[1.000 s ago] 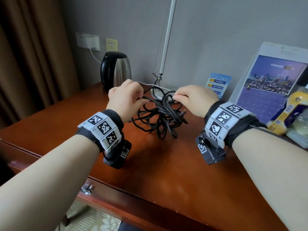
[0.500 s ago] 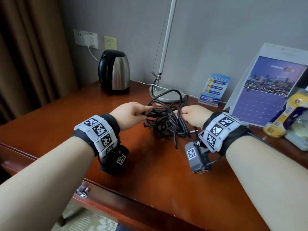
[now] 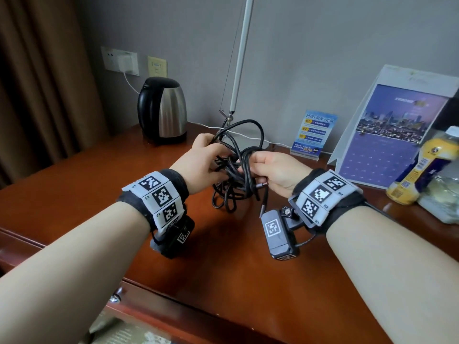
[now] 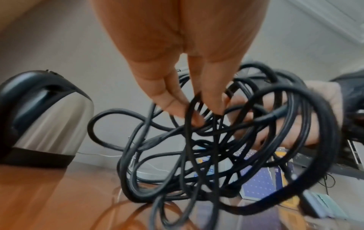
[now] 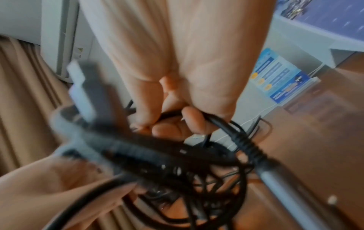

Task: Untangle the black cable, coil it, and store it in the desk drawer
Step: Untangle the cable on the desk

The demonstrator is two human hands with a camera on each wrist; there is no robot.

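A tangled black cable (image 3: 236, 170) hangs in a bunch just above the wooden desk (image 3: 223, 256), held between both hands. My left hand (image 3: 202, 161) pinches strands on the bunch's left side, its fingertips (image 4: 175, 107) closing on a loop of the black cable (image 4: 216, 147). My right hand (image 3: 270, 170) grips the bunch on its right, fingers curled round several strands of the black cable (image 5: 197, 163). Two grey plug ends (image 3: 260, 186) dangle below the right hand. The desk drawer's metal knob (image 3: 114, 297) shows at the front edge, half behind my left forearm.
A steel and black kettle (image 3: 162, 110) stands at the back left. A lamp base and white pole (image 3: 238, 70) rise behind the cable. A blue card stand (image 3: 314, 135), a purple calendar (image 3: 387, 140) and a yellow bottle (image 3: 419, 167) fill the right side.
Both hands lifted the cable bunch and came closer together. A large loop now stands up above the bunch, and the right hand has turned palm inward round the strands.
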